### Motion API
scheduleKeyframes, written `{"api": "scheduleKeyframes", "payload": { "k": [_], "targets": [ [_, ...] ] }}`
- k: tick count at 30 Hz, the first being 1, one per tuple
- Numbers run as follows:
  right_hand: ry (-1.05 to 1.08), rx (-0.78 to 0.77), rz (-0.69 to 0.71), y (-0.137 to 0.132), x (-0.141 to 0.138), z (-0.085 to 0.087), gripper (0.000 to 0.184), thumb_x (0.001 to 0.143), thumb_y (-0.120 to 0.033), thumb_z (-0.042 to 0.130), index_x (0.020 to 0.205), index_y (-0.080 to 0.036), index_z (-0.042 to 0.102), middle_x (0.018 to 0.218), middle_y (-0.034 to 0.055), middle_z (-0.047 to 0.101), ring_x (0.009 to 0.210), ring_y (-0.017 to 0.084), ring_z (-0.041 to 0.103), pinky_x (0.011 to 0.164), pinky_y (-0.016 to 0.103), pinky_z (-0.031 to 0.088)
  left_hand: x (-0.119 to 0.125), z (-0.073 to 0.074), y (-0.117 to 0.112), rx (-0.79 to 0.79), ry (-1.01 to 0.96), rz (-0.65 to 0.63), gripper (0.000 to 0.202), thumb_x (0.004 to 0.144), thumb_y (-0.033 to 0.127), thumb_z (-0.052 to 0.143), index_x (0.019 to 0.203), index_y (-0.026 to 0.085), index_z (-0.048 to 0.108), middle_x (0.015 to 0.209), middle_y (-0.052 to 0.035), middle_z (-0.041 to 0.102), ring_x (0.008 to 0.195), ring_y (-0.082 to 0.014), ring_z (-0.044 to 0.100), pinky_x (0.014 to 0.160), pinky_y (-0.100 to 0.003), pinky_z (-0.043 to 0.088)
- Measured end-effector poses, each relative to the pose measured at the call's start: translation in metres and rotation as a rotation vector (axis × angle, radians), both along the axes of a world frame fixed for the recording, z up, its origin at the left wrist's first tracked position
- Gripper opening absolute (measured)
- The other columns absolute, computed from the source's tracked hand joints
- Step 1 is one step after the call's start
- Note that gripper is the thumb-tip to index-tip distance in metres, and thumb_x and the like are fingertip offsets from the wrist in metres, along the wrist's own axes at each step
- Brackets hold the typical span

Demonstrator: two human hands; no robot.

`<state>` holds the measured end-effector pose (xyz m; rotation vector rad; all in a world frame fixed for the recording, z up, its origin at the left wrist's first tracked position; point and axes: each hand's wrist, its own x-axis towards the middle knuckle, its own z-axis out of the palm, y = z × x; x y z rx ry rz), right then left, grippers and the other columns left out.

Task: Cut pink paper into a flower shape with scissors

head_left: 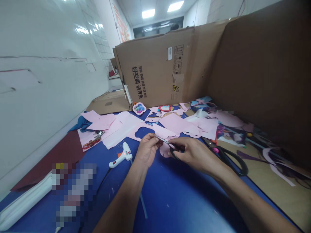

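My left hand (147,149) pinches a pink sheet piece (164,131), thumb and fingers pressed together at its left edge. In my right hand (195,152) is a pair of scissors (173,151) with black handles. Their blades point left and lie against the pink piece, close to my left fingertips. A rounded pink part (164,150) shows below the blades; whether it belongs to the same piece I cannot tell. Left of my left hand, a white glue gun (125,155) lies on the blue table (167,200), a clear glue stick trailing from its back.
Pink sheets (121,124) and offcuts spread across the back. Large black shears (234,160) lie at right beside my forearm. Cardboard walls (155,71) stand behind and at right. A flower-shaped ornament (139,108) is at the back; a white roll (26,197) lies front left.
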<state>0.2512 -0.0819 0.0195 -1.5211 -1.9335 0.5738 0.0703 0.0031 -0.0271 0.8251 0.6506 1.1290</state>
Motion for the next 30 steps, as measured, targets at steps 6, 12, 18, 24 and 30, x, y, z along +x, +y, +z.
{"api": "scheduleKeyframes", "payload": {
  "k": [6, 12, 18, 24, 30],
  "targets": [
    [0.031, -0.004, 0.016, -0.0002, 0.0002, 0.0007, 0.023, 0.088, -0.024, 0.060, 0.101, -0.027, 0.079, 0.086, -0.0006, 0.077, 0.073, 0.018, 0.063, 0.066, 0.026, 0.041, -0.0006, -0.0001, 0.0008, -0.005, 0.007, -0.002, 0.019, 0.064, 0.017, 0.084, 0.073, 0.017, 0.067, 0.073, -0.0027, 0.071, 0.072, -0.0146, 0.065, 0.077, -0.029, 0.052],
    [0.070, -0.002, 0.021, -0.0006, 0.0006, 0.0022, 0.025, 0.086, -0.022, 0.061, 0.101, -0.027, 0.081, 0.085, 0.0001, 0.077, 0.074, 0.019, 0.064, 0.066, 0.026, 0.043, -0.0003, 0.0002, 0.0001, -0.002, 0.008, 0.004, 0.020, 0.065, 0.018, 0.085, 0.075, 0.016, 0.068, 0.074, -0.0029, 0.072, 0.071, -0.0143, 0.065, 0.076, -0.029, 0.052],
    [0.085, -0.015, 0.022, -0.0014, 0.0007, 0.0040, 0.023, 0.085, -0.022, 0.062, 0.097, -0.027, 0.081, 0.082, -0.0004, 0.077, 0.074, 0.019, 0.065, 0.068, 0.026, 0.044, -0.0003, 0.0007, -0.0004, -0.005, 0.015, 0.007, 0.021, 0.066, 0.018, 0.085, 0.077, 0.015, 0.068, 0.075, -0.0037, 0.071, 0.072, -0.0147, 0.066, 0.077, -0.030, 0.051],
    [0.084, -0.006, 0.020, -0.0001, 0.0010, 0.0024, 0.023, 0.084, -0.021, 0.062, 0.095, -0.026, 0.081, 0.082, -0.0004, 0.078, 0.074, 0.019, 0.065, 0.067, 0.026, 0.044, -0.0002, 0.0007, -0.0005, -0.003, 0.025, 0.008, 0.021, 0.065, 0.019, 0.085, 0.077, 0.016, 0.068, 0.076, -0.0039, 0.072, 0.073, -0.0153, 0.066, 0.077, -0.030, 0.051],
    [0.106, -0.003, 0.034, 0.0006, 0.0001, 0.0020, 0.023, 0.084, -0.020, 0.062, 0.095, -0.025, 0.082, 0.083, -0.0004, 0.078, 0.075, 0.019, 0.066, 0.067, 0.025, 0.044, 0.0003, 0.0018, -0.0017, -0.006, 0.007, 0.013, 0.021, 0.065, 0.019, 0.085, 0.077, 0.016, 0.068, 0.075, -0.0035, 0.072, 0.071, -0.0145, 0.066, 0.075, -0.029, 0.051]
  ]
}}
